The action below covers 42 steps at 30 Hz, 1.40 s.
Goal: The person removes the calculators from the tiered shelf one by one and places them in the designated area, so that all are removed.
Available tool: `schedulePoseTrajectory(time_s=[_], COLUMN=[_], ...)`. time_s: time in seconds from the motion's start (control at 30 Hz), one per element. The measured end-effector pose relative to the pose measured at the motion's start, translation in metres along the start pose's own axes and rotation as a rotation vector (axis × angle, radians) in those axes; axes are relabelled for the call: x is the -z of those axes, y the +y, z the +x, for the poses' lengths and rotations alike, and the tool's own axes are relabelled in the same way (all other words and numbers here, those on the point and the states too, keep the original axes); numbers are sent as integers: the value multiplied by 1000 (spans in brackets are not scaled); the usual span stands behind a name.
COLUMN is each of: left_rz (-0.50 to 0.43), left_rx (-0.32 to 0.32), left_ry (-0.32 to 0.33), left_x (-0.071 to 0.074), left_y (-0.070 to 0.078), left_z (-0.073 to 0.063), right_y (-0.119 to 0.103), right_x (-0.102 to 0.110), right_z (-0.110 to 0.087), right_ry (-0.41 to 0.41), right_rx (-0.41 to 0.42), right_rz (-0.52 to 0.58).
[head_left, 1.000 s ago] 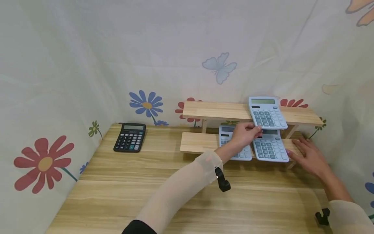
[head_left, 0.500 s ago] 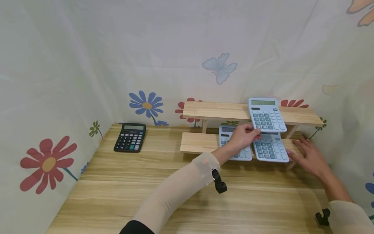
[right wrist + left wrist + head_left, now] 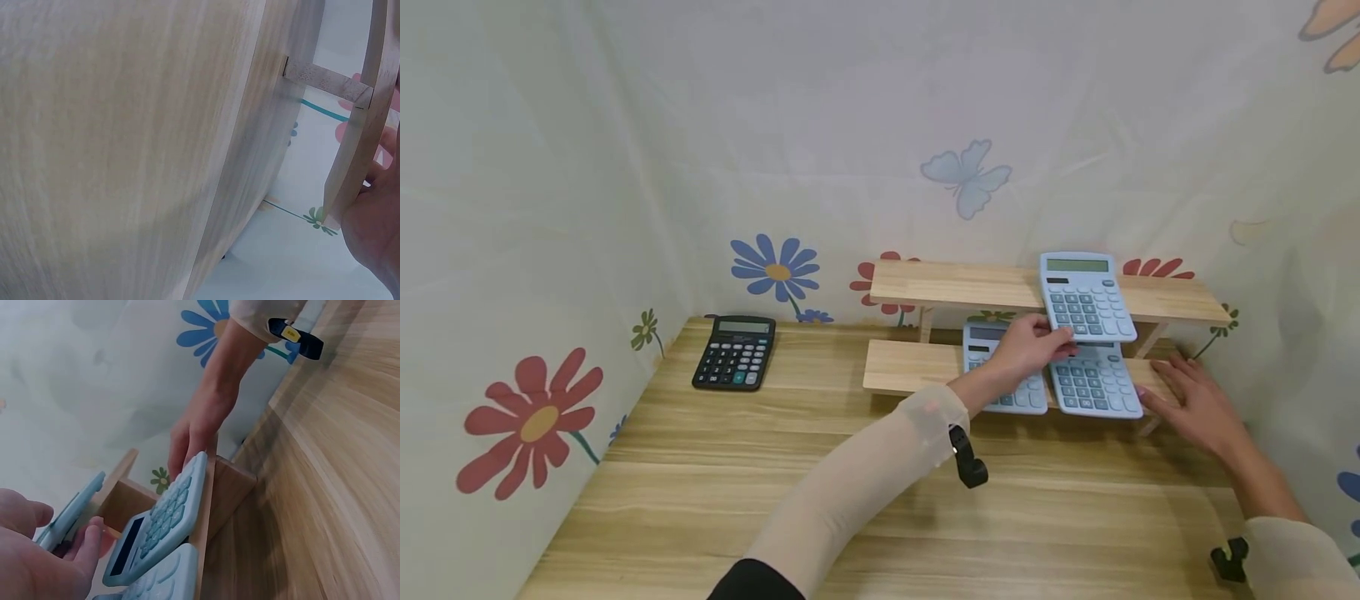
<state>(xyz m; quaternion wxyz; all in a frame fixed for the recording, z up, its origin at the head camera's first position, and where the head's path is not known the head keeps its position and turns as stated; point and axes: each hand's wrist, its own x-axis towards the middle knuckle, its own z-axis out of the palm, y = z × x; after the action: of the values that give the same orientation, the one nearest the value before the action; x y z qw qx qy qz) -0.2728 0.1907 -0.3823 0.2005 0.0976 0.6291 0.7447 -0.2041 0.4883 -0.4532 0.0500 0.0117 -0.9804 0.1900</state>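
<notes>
My left hand [image 3: 1026, 354] pinches the lower left corner of a light blue calculator [image 3: 1084, 300], which lies tilted against the upper shelf [image 3: 955, 283] with its lower end past the shelf's front edge. In the left wrist view, thumb and fingers are on either side of that calculator [image 3: 69, 509]. Below, a second light blue calculator [image 3: 1097, 387] leans on the lower shelf [image 3: 910, 367]. To its left stands another light blue calculator [image 3: 1018, 396], partly covered by my left hand. My right hand [image 3: 1198, 404] rests with extended fingers on the lower shelf's right end, thumb beside the calculator.
A black calculator [image 3: 735, 354] lies at the table's back left. The two-tier wooden rack stands on the wood-grain table [image 3: 700, 467], close to the flowered cloth backdrop [image 3: 820, 125]. A small wooden support [image 3: 328, 81] joins the boards in the right wrist view.
The calculator in my left hand has slid slightly down and forward on the upper shelf, covering more of the one below. My right hand stays in place.
</notes>
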Motion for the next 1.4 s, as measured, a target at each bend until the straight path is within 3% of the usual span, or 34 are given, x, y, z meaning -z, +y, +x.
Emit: schedulePoseTrajectory(time_s=[0.27,0.47,0.8,1.03,1.4], left_rz=[-21,-116,-250,-286,-215], left_rx=[-46,-46,-14,-17,-2], left_ry=[76,91,-4,-93,-68], left_x=[-4,-5,5,16,30], left_y=[2,1,1,2,8], left_z=[8,9,5,0,-4], right_y=[2,3,-3,-7,-5], right_x=[-2,-3,-1,-1,-3], right_z=[-1,-1,-3,-4,-3], right_ry=[0,7,2,15,27], right_rx=[4,15,7,19,14], right_rz=[3,4,4,-10,-17])
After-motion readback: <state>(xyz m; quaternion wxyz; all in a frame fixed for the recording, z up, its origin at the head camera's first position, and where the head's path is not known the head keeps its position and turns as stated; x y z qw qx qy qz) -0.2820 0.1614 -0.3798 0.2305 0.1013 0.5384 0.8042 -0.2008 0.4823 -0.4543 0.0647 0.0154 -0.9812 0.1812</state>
